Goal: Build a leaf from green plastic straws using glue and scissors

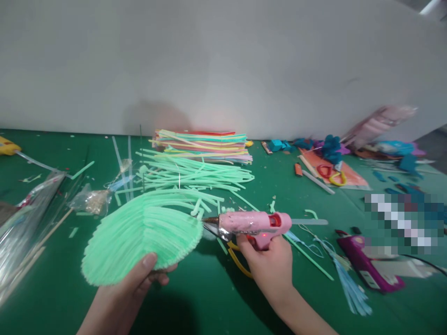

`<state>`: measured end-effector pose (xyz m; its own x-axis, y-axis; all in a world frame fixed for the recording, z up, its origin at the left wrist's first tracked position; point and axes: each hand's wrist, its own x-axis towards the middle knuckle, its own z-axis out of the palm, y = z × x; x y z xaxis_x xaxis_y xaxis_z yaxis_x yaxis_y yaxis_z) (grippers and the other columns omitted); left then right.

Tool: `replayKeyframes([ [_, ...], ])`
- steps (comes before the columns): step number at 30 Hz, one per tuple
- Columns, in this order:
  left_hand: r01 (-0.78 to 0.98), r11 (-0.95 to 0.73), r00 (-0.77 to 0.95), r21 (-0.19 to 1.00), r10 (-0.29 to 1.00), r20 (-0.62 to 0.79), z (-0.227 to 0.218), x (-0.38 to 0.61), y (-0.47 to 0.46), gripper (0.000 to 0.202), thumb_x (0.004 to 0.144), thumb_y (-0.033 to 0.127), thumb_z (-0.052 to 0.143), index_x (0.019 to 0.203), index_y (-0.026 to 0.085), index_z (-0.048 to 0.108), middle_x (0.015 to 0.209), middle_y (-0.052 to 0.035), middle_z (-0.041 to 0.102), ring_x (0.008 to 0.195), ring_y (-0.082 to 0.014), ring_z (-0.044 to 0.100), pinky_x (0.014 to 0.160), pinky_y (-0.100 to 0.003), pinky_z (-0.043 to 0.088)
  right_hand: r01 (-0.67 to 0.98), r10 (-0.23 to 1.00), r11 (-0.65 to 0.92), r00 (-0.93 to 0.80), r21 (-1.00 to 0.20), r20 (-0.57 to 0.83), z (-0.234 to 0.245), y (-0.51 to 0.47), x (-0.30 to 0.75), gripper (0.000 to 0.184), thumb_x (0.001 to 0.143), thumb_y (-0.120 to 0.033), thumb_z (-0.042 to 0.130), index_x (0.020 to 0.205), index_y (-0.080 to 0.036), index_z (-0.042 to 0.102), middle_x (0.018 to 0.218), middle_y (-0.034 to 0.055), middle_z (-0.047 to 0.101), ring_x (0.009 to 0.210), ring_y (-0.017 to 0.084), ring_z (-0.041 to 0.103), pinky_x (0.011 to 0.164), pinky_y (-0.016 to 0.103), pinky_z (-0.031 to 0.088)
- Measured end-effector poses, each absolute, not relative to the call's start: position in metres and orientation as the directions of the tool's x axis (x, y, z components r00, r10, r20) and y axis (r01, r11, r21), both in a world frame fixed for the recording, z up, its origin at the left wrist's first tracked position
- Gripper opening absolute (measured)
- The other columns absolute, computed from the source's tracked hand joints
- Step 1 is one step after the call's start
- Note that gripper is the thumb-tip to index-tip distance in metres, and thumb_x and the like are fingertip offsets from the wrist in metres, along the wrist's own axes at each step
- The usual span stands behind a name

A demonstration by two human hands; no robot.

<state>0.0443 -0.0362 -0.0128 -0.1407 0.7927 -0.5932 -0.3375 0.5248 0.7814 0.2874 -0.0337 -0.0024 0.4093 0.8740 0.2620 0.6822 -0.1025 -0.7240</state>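
Observation:
My left hand (143,274) grips a mint-green leaf shape (139,232) by its lower edge, thumb on the upper face. The shape looks built from pipe cleaners laid side by side, with a seam down the middle. In my right hand (268,265) is a pink hot glue gun (249,223), its fingers wrapped round the handle. The gun's nozzle points left, close to the leaf's right edge; whether they touch I cannot tell. A clear glue stick (310,222) juts from the gun's back. Beneath the gun lie yellow-handled scissors (239,260), partly hidden.
Loose mint-green pipe cleaners (195,174) lie beyond the leaf, before a multicoloured bundle (206,146). On the right are a purple tool (366,265), a blue tassel (351,286) and red-and-yellow-handled scissors (331,174). Clear plastic wrapping (31,232) lies left. A grey wall (223,65) stands behind.

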Motion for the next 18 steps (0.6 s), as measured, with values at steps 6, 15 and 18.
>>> replayKeyframes([
  [6,-0.386,0.506,-0.163,0.772,0.786,-0.597,-0.0075,0.0493,-0.0366,0.031,0.049,0.029,0.090,0.071,0.022,0.069,0.066,-0.0036,0.075,0.060,-0.0243,0.071,0.055,-0.031,0.060,0.711,0.879,-0.097,0.389,-0.696,0.275,-0.0016,-0.0322,0.2882,0.046,0.073,-0.042,0.060,0.041,-0.022,0.033,0.036,-0.0047,0.034,0.037,0.009,0.032,0.037,0.021,0.029],
  [15,-0.401,0.533,-0.159,0.746,0.761,-0.629,-0.0060,0.0511,-0.0352,0.028,0.053,0.034,0.089,0.069,0.020,0.070,0.068,-0.0070,0.075,0.063,-0.0264,0.071,0.057,-0.034,0.060,0.719,0.877,-0.107,0.394,-0.687,0.275,-0.0012,-0.0322,0.2891,0.048,0.073,-0.043,0.058,0.038,-0.023,0.032,0.034,-0.0046,0.032,0.036,0.009,0.030,0.037,0.022,0.026],
  [18,-0.402,0.545,-0.159,0.736,0.750,-0.642,-0.0075,0.0492,-0.0354,0.035,0.047,0.038,0.091,0.066,0.019,0.070,0.068,-0.0071,0.075,0.062,-0.0251,0.070,0.056,-0.032,0.060,0.722,0.883,-0.086,0.374,-0.687,0.283,-0.0020,-0.0323,0.2896,0.048,0.074,-0.042,0.058,0.039,-0.022,0.033,0.035,-0.0046,0.033,0.036,0.009,0.031,0.037,0.022,0.028],
])
